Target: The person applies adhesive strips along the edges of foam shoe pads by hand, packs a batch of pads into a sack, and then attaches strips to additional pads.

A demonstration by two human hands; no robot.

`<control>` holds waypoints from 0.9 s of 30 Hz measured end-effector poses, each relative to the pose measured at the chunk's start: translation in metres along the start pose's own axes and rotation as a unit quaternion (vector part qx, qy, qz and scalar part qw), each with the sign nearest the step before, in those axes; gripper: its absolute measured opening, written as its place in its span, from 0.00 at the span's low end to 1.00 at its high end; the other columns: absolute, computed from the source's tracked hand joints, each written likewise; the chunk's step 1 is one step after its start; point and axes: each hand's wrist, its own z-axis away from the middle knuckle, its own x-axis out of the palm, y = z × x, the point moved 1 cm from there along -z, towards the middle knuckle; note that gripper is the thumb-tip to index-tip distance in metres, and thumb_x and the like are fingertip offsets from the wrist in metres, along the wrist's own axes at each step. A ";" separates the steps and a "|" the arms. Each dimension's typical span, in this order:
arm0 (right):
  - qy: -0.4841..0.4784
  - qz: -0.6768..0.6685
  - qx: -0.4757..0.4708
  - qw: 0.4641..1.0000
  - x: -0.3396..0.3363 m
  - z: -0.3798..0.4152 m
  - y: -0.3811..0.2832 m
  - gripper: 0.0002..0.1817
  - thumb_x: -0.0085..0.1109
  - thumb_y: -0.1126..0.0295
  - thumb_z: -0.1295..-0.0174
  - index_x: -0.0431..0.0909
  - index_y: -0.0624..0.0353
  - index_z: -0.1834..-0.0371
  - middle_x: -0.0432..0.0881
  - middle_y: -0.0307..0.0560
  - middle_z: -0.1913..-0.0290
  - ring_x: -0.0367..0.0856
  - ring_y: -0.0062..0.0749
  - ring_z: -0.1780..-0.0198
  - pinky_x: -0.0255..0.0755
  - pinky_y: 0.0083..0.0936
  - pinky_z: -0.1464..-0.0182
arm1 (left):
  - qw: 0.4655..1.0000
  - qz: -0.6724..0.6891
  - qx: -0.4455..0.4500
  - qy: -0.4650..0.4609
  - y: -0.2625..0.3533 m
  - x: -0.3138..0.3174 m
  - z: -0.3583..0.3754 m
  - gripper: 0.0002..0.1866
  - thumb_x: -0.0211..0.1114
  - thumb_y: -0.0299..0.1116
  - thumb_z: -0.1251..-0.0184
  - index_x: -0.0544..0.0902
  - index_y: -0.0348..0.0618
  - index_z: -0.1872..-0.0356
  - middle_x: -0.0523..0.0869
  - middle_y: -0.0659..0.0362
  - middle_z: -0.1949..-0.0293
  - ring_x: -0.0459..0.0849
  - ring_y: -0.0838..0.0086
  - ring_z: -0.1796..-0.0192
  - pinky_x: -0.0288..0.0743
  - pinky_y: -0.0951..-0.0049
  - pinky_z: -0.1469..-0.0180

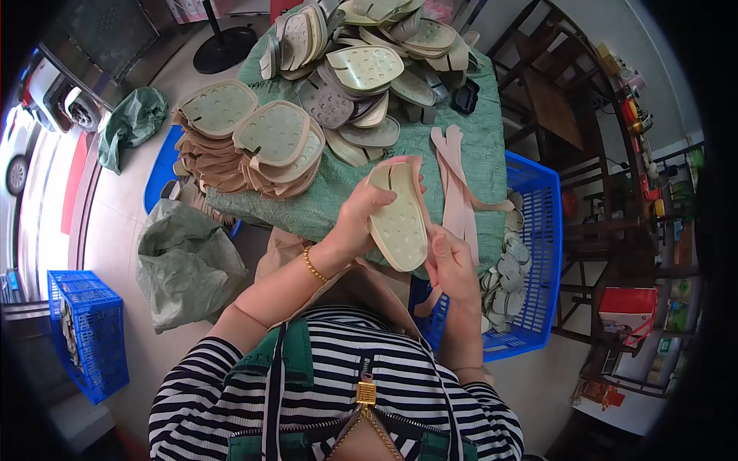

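A pale green sole-shaped piece (401, 227) with round dimples and a dark slit lies across my left hand (361, 207), thumb on its face. A beige strip (419, 188) runs along its right edge. My right hand (452, 265) is beside the lower right edge, its fingers closed on the beige strip. More beige strips (455, 184) lie on the green woven sack (338, 196). Two stacks of similar pieces with beige edging, a left stack (217, 111) and a right stack (273, 134), stand at the left of the sack.
Loose grey and cream pieces (365, 67) are heaped at the sack's far side. A blue basket (538, 253) with pieces stands at the right. Another blue crate (96, 330) and a crumpled sack (188, 261) are on the floor at the left.
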 end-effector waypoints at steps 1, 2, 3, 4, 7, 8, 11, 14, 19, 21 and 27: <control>0.011 -0.003 0.001 1.000 0.002 -0.001 0.001 0.21 0.40 0.59 0.33 0.68 0.63 0.45 0.63 0.30 0.87 0.59 0.10 0.88 0.54 0.10 0.84 | 0.998 -0.057 0.027 0.003 0.001 0.001 -0.001 0.34 0.47 0.35 0.55 0.58 0.36 0.41 0.69 0.48 0.48 0.69 0.61 0.45 0.62 0.64 0.42; 0.021 -0.006 0.003 1.000 0.003 -0.001 0.001 0.21 0.40 0.59 0.33 0.68 0.64 0.46 0.61 0.30 0.87 0.58 0.10 0.88 0.54 0.10 0.84 | 0.992 -0.113 0.053 0.006 0.001 0.000 0.000 0.35 0.48 0.38 0.56 0.58 0.35 0.41 0.70 0.45 0.49 0.69 0.58 0.45 0.64 0.63 0.43; 0.020 -0.018 0.001 1.000 0.008 -0.001 0.003 0.21 0.40 0.59 0.33 0.68 0.64 0.46 0.61 0.30 0.87 0.58 0.10 0.88 0.54 0.10 0.84 | 0.991 -0.123 0.049 0.011 0.004 -0.001 0.002 0.35 0.48 0.38 0.56 0.58 0.35 0.41 0.70 0.45 0.49 0.69 0.58 0.45 0.64 0.63 0.43; 0.018 -0.019 -0.004 1.000 0.009 0.000 0.002 0.21 0.39 0.61 0.33 0.68 0.67 0.47 0.67 0.34 0.83 0.58 0.10 0.88 0.52 0.09 0.86 | 0.990 -0.121 0.067 0.013 0.004 -0.003 0.000 0.35 0.47 0.38 0.56 0.59 0.35 0.41 0.70 0.46 0.49 0.70 0.59 0.45 0.64 0.63 0.43; 0.015 -0.044 -0.009 0.999 0.014 -0.001 -0.011 0.19 0.38 0.66 0.33 0.67 0.70 0.48 0.76 0.41 0.77 0.58 0.09 0.88 0.51 0.07 0.86 | 0.993 -0.084 0.083 0.023 0.010 -0.006 -0.004 0.33 0.47 0.36 0.54 0.59 0.34 0.42 0.71 0.49 0.51 0.70 0.62 0.47 0.65 0.65 0.45; 0.016 -0.067 -0.006 0.998 0.015 -0.001 -0.014 0.17 0.39 0.69 0.34 0.67 0.70 0.49 0.79 0.44 0.74 0.58 0.09 0.88 0.51 0.06 0.86 | 0.995 -0.048 0.079 0.031 0.010 -0.006 -0.004 0.31 0.47 0.34 0.53 0.60 0.34 0.43 0.71 0.51 0.53 0.71 0.65 0.50 0.66 0.67 0.46; -0.005 -0.086 -0.003 0.996 0.011 -0.002 -0.010 0.16 0.40 0.73 0.37 0.67 0.70 0.48 0.81 0.49 0.70 0.59 0.08 0.88 0.51 0.05 0.86 | 0.993 -0.043 0.091 0.056 0.013 -0.001 -0.003 0.31 0.47 0.35 0.52 0.60 0.34 0.43 0.71 0.52 0.54 0.71 0.66 0.50 0.65 0.67 0.46; -0.006 -0.089 0.020 0.996 0.009 -0.003 -0.008 0.16 0.43 0.74 0.38 0.68 0.70 0.49 0.81 0.48 0.71 0.59 0.07 0.88 0.52 0.05 0.85 | 0.994 -0.050 0.081 0.060 0.016 -0.002 -0.004 0.30 0.47 0.34 0.52 0.61 0.34 0.43 0.71 0.52 0.54 0.71 0.67 0.50 0.66 0.67 0.47; 0.004 -0.070 0.038 0.997 0.006 -0.003 -0.008 0.14 0.47 0.73 0.40 0.71 0.68 0.53 0.81 0.43 0.70 0.60 0.07 0.87 0.53 0.05 0.85 | 0.974 -0.126 0.167 0.085 0.017 -0.003 -0.007 0.32 0.49 0.35 0.53 0.59 0.35 0.41 0.71 0.51 0.53 0.70 0.67 0.50 0.65 0.68 0.47; 0.005 -0.075 0.054 0.996 0.006 -0.002 -0.006 0.13 0.48 0.72 0.40 0.73 0.67 0.54 0.81 0.40 0.71 0.61 0.06 0.87 0.55 0.05 0.85 | 0.956 -0.174 0.215 0.099 0.018 -0.003 -0.007 0.35 0.49 0.37 0.53 0.58 0.35 0.40 0.71 0.50 0.52 0.71 0.66 0.49 0.65 0.68 0.46; 0.056 -0.037 0.023 0.997 0.014 0.005 -0.006 0.12 0.47 0.70 0.38 0.74 0.64 0.56 0.81 0.39 0.72 0.62 0.07 0.87 0.56 0.07 0.86 | 0.857 -0.357 0.353 0.117 0.022 0.003 0.004 0.39 0.54 0.35 0.53 0.55 0.29 0.38 0.65 0.49 0.47 0.65 0.66 0.48 0.60 0.69 0.44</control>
